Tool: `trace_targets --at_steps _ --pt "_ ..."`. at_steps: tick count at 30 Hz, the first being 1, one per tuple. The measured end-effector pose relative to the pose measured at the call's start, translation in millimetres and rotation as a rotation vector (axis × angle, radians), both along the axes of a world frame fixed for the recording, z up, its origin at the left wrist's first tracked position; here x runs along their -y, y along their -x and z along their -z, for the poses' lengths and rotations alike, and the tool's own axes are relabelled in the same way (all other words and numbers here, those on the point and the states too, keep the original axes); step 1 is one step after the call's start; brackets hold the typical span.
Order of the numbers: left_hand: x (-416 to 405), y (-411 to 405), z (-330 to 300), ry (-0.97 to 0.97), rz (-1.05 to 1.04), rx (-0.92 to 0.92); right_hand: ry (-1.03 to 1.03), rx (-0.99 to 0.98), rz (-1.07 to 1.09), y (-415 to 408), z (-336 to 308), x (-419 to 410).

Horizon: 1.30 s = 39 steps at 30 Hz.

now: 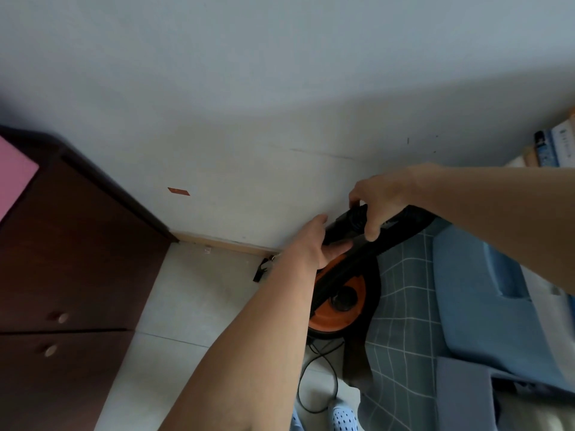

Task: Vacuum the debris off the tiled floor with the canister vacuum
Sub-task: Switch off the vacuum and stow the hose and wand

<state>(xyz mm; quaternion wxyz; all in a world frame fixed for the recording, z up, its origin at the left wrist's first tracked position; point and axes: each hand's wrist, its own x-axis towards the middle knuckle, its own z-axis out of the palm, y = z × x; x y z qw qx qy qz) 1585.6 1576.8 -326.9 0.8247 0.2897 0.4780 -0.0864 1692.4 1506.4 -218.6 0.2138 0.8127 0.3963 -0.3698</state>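
Near edge: my foot in a perforated blue slipper [342, 416] on the tiled floor [174, 306], black power cord [317, 381] looping just beside it

Canister vacuum [339, 301], orange top on a black body, sits on the tiles hard against the bed [410, 321] with the checked blue cover at right. Parked there, I'd guess, to be in reach while I sort the hose

Both hands up above the canister on the black hose end [351, 230]. Left hand [314, 244] wraps it from below, fingers curled round it, steadying. Right hand [376, 200] grips the ribbed collar from above, thumb and fingers clamped. Looks like fitting or twisting a joint, so no suction on the floor yet. Nozzle not in view

Debris: small dark scrap [263, 270] near the baseboard, left of the canister; can't tell what it is

Left: dark wood cabinet [71, 250], two drawers, both shut, contents hidden

Far right: books [557, 147] upright against the wall [280, 88]
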Motion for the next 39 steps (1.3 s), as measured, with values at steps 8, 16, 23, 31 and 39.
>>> trace_targets --at_steps 8,16,23,31,39 --pt "8.7 4.6 7.3 0.068 0.045 -0.054 0.069 -0.037 0.010 12.9 11.4 6.5" --pt "12.8 3.7 13.2 0.121 -0.014 -0.060 0.023 -0.036 0.054 13.1 12.6 16.5" --pt "22.7 -5.5 7.8 0.101 -0.026 -0.031 -0.106 0.002 0.076 8.1 15.0 33.4" --pt "36.8 -14.9 -5.0 0.034 -0.015 -0.078 -0.153 -0.007 0.092 6.6 11.9 46.7" --pt "47.1 -15.6 -23.9 0.020 -0.006 -0.149 -0.086 0.033 0.005 17.8 8.2 47.6"
